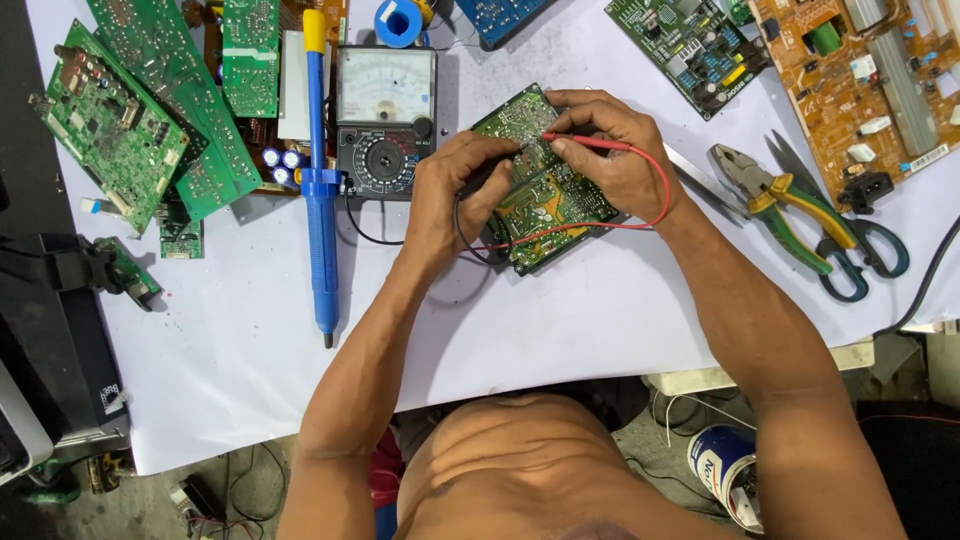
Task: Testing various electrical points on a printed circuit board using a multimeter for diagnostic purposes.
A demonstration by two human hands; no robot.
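Observation:
A green circuit board (548, 200) lies solder side up on the white table sheet (560, 320). My right hand (612, 150) pinches a red test probe (585, 142) and presses its tip onto the board's upper part. My left hand (452, 195) grips a black probe against the board's left edge; the probe itself is mostly hidden by my fingers. Red and black leads (560, 228) loop across the board. An analog multimeter (385, 108) stands just left of the board, beyond my left hand.
A blue desoldering pump (320, 190) lies left of the meter. Several green boards (150, 110) pile at far left. Green-handled pliers (780, 205) and scissors (860, 250) lie at right, below an orange board (870, 80). A solder reel (398, 22) sits at the top.

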